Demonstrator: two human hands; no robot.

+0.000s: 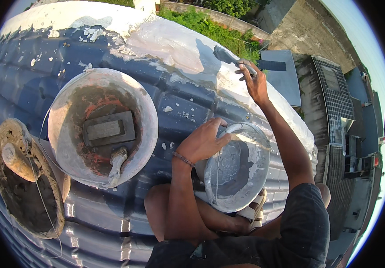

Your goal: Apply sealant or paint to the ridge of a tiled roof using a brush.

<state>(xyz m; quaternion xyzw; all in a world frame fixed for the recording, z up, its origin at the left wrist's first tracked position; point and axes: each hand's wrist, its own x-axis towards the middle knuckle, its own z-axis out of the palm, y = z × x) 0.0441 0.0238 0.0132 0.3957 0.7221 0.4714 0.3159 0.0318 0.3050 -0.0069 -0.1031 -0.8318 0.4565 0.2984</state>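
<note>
My right hand (256,84) is closed round the handle of a paintbrush (225,55). Its bristles touch the white cement ridge (230,78) at the roof's edge, beside a wet grey patch. With the fingers of my left hand (201,140) I grip the near-left rim of a grey bucket (260,154), tilted against my legs. Inside the bucket is a shallow layer of wet grey coating (235,163). Smears of pale coating run along the ridge toward the far left.
A large pale tub (58,120) on the blue ribbed roof (177,96) holds a rectangular float (107,129) and a crusted brush (117,163). Left of it, a mud-caked bucket (58,210) leans with a cylinder-like lump in it. Beyond the ridge the roof drops off toward houses.
</note>
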